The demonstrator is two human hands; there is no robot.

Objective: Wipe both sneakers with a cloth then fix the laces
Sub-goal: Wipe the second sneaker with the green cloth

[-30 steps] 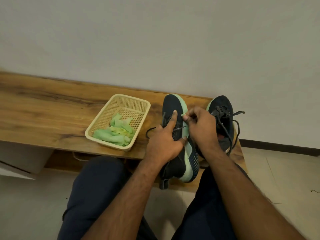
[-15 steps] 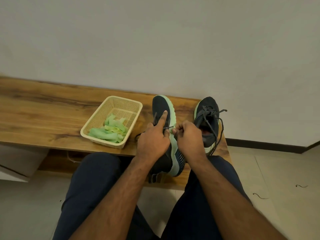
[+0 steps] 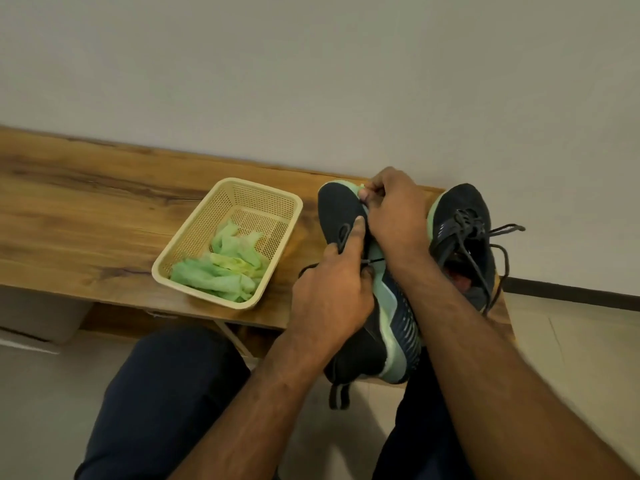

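Tipped on its side across the near edge of the bench (image 3: 86, 216), heel overhanging toward the lap: near sneaker (image 3: 341, 209), likely so turned to bring the lace (image 3: 343, 235) within reach. Left hand (image 3: 332, 292) curled round the upper, forefinger pressing the lace down; right hand (image 3: 394, 209) closed in a pinch near the toe, on what looks like the lace end. Upright just beside, close to the bench's right end: second sneaker (image 3: 464, 216), laces trailing loose. Dropped into the basket (image 3: 194, 237) at left: green cloth (image 3: 221, 271), suggesting wiping finished. Bare board beyond the basket; wall close behind, little room rightward.
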